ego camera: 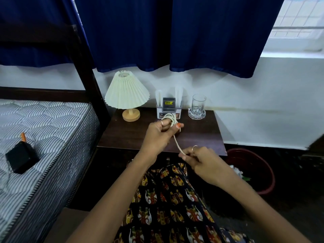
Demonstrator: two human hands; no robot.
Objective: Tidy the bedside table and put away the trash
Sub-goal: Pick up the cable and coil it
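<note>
right hand [201,160] pinches white cord [177,142] looped around left hand [161,132].

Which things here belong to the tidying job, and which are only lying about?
Belong to the job:
white cord, looped on left hand, pulled by right hand
dark wooden bedside table
red trash bucket

Lying about:
black box on striped mattress
cream pleated lamp
clear drinking glass
</note>
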